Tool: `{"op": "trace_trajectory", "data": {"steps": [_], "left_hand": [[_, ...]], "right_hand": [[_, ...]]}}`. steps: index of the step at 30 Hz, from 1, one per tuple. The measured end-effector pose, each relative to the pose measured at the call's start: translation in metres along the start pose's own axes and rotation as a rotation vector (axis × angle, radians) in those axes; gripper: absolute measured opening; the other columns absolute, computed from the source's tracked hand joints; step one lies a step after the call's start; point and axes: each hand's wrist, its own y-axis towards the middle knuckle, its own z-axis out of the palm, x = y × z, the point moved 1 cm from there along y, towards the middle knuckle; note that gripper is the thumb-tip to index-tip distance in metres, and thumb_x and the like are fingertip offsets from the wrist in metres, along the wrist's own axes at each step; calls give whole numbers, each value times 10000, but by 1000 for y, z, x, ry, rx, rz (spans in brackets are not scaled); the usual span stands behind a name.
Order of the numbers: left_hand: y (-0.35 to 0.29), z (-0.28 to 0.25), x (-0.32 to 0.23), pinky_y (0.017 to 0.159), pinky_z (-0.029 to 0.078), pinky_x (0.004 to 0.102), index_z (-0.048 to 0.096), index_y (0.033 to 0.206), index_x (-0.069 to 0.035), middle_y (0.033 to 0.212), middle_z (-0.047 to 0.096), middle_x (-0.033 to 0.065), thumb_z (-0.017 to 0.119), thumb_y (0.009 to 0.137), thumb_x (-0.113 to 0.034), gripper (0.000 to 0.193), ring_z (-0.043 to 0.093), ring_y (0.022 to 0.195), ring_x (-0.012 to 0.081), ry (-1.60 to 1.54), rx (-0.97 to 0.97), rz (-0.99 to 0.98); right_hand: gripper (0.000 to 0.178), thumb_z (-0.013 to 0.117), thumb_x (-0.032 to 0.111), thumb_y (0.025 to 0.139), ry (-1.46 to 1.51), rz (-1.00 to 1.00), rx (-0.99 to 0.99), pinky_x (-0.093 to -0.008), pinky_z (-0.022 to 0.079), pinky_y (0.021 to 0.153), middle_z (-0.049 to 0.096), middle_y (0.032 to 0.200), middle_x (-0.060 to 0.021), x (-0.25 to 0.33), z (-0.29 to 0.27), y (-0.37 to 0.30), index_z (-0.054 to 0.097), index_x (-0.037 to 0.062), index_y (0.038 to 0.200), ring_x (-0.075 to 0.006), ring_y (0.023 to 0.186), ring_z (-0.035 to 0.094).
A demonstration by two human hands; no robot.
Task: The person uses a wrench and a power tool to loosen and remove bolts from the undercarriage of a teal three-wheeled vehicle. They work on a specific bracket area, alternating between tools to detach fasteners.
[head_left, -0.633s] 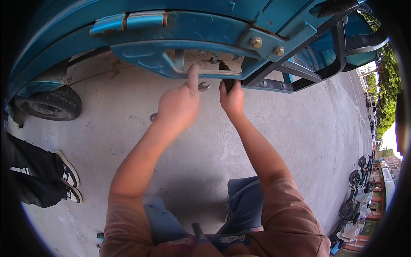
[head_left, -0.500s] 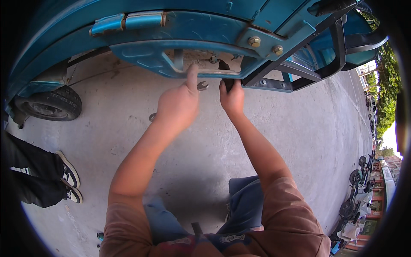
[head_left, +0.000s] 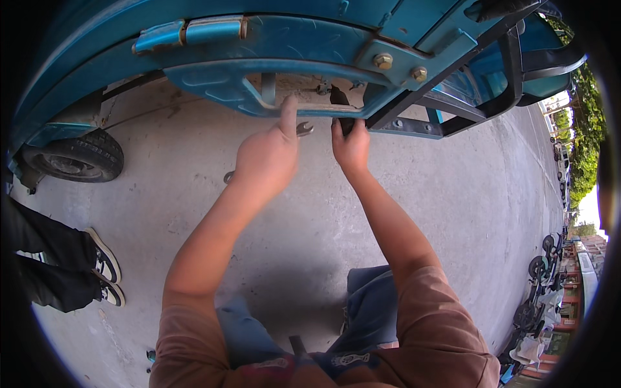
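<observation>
My left hand is closed around a metal wrench; one end shows beside the fingers and the other behind the wrist. Its index finger points up and reaches the lower rail of a blue metal step frame. My right hand grips a dark, elongated object that stands upright across the same rail. What kind of object it is, I cannot make out. Behind the frame's opening, small metal fittings show.
Two brass-coloured bolts sit in the blue plate above right. A black tubular frame juts out to the right. At left are a tyre and another person's shoes. Parked two-wheelers line the far right.
My left hand and the wrench have shifted very slightly left and up. The blue bodywork appears moved a touch to the left. My right hand keeps its hold.
</observation>
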Motion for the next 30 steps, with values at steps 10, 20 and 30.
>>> {"op": "trace_trajectory", "data": {"steps": [10,20,30], "left_hand": [[0,2,1,601,535,463,202,1480,6,798,686,204,610,934,-148,699,669,675,400,1,-18,29],[0,-2,2,616,533,469,184,1483,1,803,684,204,592,946,-146,690,665,693,408,-47,-13,35],[3,-9,0,673,542,479,180,1505,27,972,695,215,538,919,-85,696,681,778,391,-34,125,-18]], "right_hand": [[411,675,211,880,34,-14,-26,-518,515,747,675,897,-303,-7,5,0,535,-6,1200,-497,880,639],[467,656,259,895,-186,74,25,-554,511,744,678,909,-301,-3,8,-5,474,30,1260,-508,864,638],[487,665,303,894,-210,54,-17,-554,508,751,681,902,-294,-14,11,-6,482,32,1257,-505,866,637]]}}
